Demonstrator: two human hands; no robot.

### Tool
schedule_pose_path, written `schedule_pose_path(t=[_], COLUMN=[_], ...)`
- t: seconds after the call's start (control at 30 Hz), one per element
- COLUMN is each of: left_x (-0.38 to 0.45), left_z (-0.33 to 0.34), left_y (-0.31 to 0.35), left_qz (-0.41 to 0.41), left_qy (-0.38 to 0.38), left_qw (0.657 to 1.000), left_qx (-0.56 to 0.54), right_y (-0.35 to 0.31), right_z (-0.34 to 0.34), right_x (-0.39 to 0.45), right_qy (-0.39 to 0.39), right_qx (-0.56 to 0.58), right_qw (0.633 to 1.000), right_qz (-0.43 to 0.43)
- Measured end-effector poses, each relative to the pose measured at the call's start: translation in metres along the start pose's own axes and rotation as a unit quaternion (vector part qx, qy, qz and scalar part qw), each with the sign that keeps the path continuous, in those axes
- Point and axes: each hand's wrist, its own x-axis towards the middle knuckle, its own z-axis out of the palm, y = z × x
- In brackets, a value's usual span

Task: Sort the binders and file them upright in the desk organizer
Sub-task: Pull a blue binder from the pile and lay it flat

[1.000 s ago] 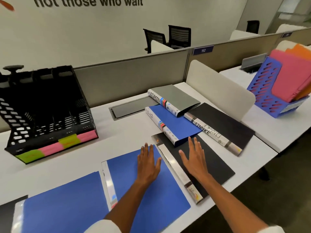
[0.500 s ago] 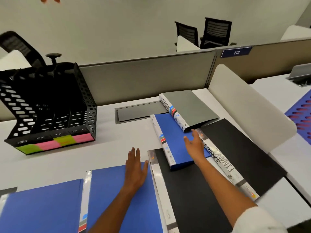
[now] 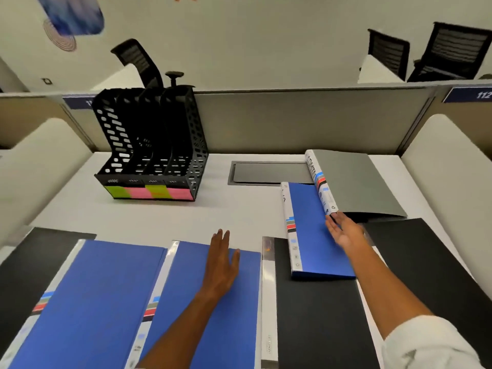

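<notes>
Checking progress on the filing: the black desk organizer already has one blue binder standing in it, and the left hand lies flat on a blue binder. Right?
Not quite. The head view shows the black desk organizer with no binder in it. The left hand does lie flat on a blue binder.

The scene is lit pretty evenly and brightly from overhead, so only soft, short shadows are thrown under the hands and along the edge of the grey binder (image 3: 356, 182), and a bit of glare is picked up on the clear spine strip of the black binder (image 3: 314, 315). Heavy wide-angle bending is seen toward the edges, with the partition (image 3: 292, 121) lines bowed. The right hand (image 3: 343, 230) is smeared by motion blur, and the wall decal (image 3: 72, 14) top left is blurred too.
</notes>
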Motion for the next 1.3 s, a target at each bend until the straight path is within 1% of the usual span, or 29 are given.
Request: schedule_pose_path(t=[0.13,0.3,0.57,0.67,0.83,1.07,1.3], left_x=[-0.009,-0.024,-0.042,-0.046,-0.043,-0.035,-0.031], left_z=[-0.007,-0.016,-0.036,-0.038,-0.031,-0.012,-0.007], left_y=[-0.001,-0.002,-0.020,-0.024,-0.016,0.022,0.062], left_qz=[-0.022,-0.028,-0.056,-0.053,-0.062,-0.055,-0.041], left_qy=[0.023,0.045,0.068,0.069,0.056,0.022,-0.045], left_qw=[0.999,0.998,0.996,0.996,0.995,0.991,0.977], left_qx=[-0.014,-0.027,-0.021,-0.022,-0.057,-0.123,-0.205], right_y=[-0.010,-0.015,-0.015,-0.022,-0.021,-0.014,0.007], right_z=[0.013,0.030,0.038,0.041,0.036,0.026,0.021], right_x=[0.005,0.013,0.019,0.015,-0.003,-0.047,-0.115], right_qy=[-0.025,-0.017,0.019,0.020,-0.006,-0.053,-0.097], right_qx=[0.007,0.000,-0.057,-0.062,-0.041,-0.022,0.025], right_qw=[0.998,0.996,0.994,0.995,0.998,0.998,0.995], right_qz=[0.060,0.092,0.090,0.069,0.038,0.016,-0.002])
